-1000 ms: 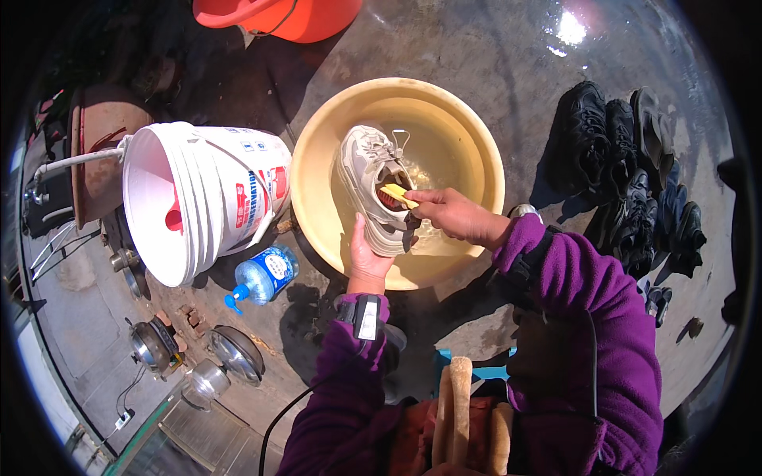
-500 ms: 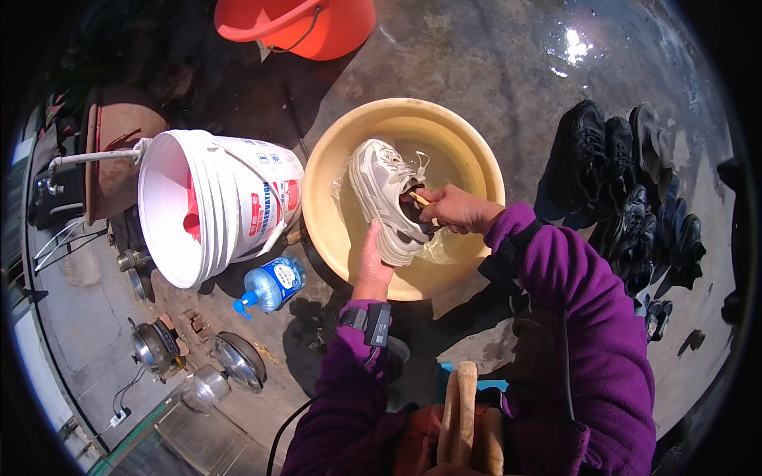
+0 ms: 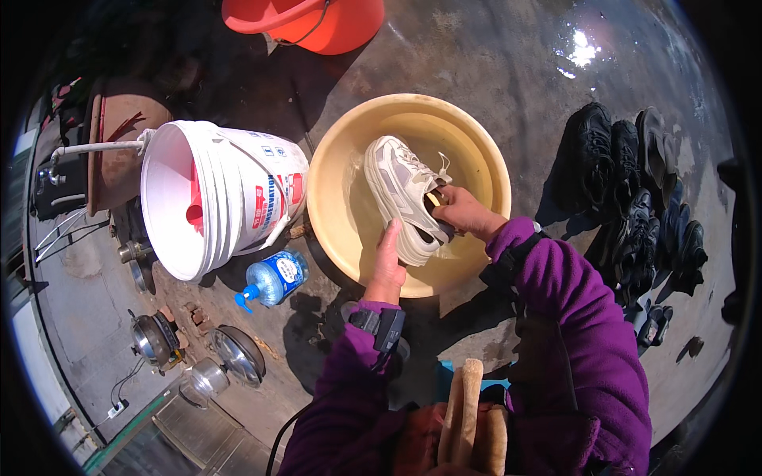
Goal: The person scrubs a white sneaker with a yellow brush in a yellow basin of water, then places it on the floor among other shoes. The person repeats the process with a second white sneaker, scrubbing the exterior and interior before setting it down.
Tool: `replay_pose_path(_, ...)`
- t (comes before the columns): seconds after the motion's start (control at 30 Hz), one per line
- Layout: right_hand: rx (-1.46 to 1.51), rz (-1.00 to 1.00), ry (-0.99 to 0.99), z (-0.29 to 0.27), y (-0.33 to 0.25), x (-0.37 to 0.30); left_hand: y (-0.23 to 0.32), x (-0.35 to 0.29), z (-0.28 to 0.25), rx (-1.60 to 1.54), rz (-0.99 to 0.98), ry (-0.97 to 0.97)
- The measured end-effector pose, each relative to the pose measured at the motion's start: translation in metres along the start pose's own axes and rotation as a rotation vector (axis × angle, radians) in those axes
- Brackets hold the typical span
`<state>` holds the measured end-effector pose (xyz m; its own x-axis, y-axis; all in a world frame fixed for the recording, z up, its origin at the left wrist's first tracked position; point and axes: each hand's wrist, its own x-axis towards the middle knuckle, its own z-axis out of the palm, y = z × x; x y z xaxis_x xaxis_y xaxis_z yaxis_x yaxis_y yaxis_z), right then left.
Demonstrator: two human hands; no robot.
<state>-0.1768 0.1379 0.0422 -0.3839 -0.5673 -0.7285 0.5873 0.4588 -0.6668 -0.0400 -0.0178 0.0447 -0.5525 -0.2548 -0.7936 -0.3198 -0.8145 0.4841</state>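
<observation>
A white and beige sneaker point(image 3: 405, 190) is held tilted over a yellow plastic basin point(image 3: 330, 226), which has some water in it. My left hand point(image 3: 386, 266) grips the shoe at its heel end, with the thumb along the side of the sole. My right hand point(image 3: 468, 210) is closed at the shoe's opening around a slim tan-handled tool point(image 3: 432, 200). The tool's working end is hidden inside the shoe. A lace loop stands up from the tongue.
Left of the basin lies a white bucket point(image 3: 214, 202) on its side, with a blue pump bottle point(image 3: 275, 279) nearby. A red bucket point(image 3: 341, 28) stands at the far side. Several dark shoes point(image 3: 635, 214) are lined up at right. Pots point(image 3: 155, 339) sit at lower left.
The sneaker and both hands have shifted slightly right in view, along with the whole scene. My right hand has turned, and less of the tan handle shows.
</observation>
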Motion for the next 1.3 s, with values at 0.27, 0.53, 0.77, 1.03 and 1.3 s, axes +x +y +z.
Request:
replay_pose_path(0.27,-0.428,-0.243,0.106,0.015,-0.016,-0.041,0.011,-0.012,-0.009,-0.085,-0.066,-0.132)
replay_pose_path(0.53,-0.162,-0.111,0.111,0.023,-0.022,0.009,0.015,-0.007,-0.013,-0.120,-0.070,-0.164)
replay_pose_path(0.77,-0.266,-0.203,-0.269,-0.009,-0.015,-0.074,0.017,-0.006,-0.028,-0.078,-0.131,-0.230)
replay_pose_path(1.03,-0.654,-0.101,0.204,0.030,-0.034,0.018,0.012,-0.013,-0.004,-0.102,-0.077,-0.114)
replay_pose_path(1.3,-0.331,-0.010,-0.187,-0.013,-0.034,-0.080,0.019,-0.009,-0.017,-0.056,-0.037,-0.175)
